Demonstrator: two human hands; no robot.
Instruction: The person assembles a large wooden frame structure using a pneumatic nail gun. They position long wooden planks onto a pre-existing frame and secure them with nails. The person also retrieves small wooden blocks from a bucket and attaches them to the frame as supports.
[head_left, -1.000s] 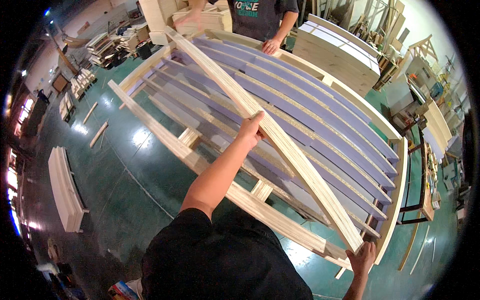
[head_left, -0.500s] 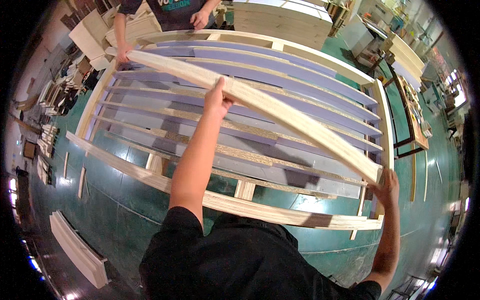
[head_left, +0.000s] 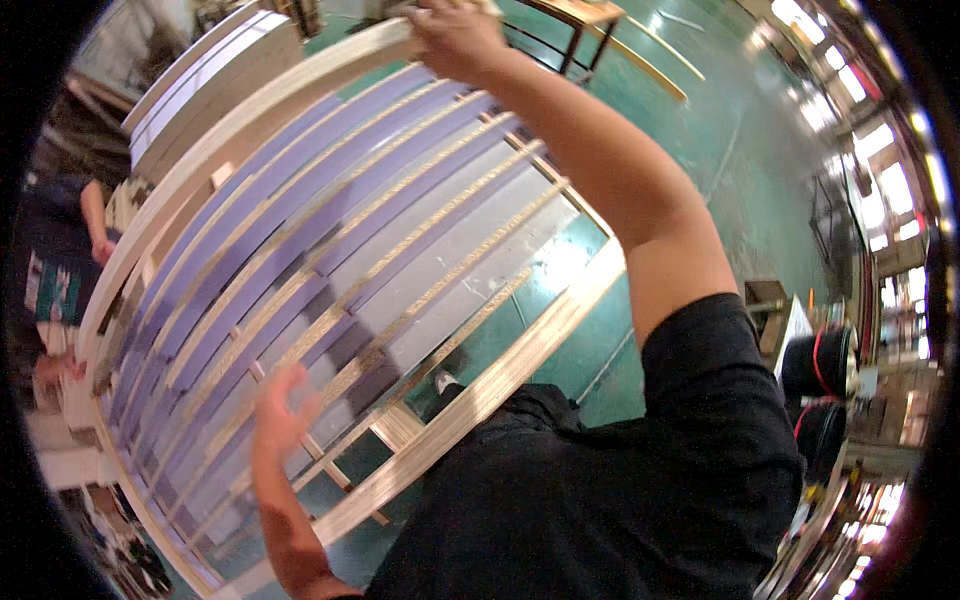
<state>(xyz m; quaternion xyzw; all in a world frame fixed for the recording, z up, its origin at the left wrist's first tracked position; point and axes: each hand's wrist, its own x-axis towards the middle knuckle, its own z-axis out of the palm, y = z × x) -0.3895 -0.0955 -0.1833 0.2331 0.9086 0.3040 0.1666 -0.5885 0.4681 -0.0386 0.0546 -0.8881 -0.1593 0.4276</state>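
Note:
A long pale wooden board (head_left: 235,125) runs along the far side of a large wooden frame. Its right end is in the grip of my right hand (head_left: 455,40), with that arm stretched far forward. My left hand (head_left: 283,415) is blurred, hanging above the slats with fingers apart and nothing in it. Beneath it, several parallel slats with purple sides (head_left: 400,195) span the frame. The near rail (head_left: 500,370) of layered wood passes close in front of my body.
A co-worker in a dark shirt (head_left: 60,235) stands at the far left, one hand (head_left: 70,370) by the board's other end. Behind the frame is a stack of panels (head_left: 215,75). A table (head_left: 575,12) stands beyond my right hand. Black bins (head_left: 818,362) stand at the right.
The board has moved from lying diagonally over the slats to the frame's far side. My left hand has let go of it; my right hand has reached forward. The view has swung right.

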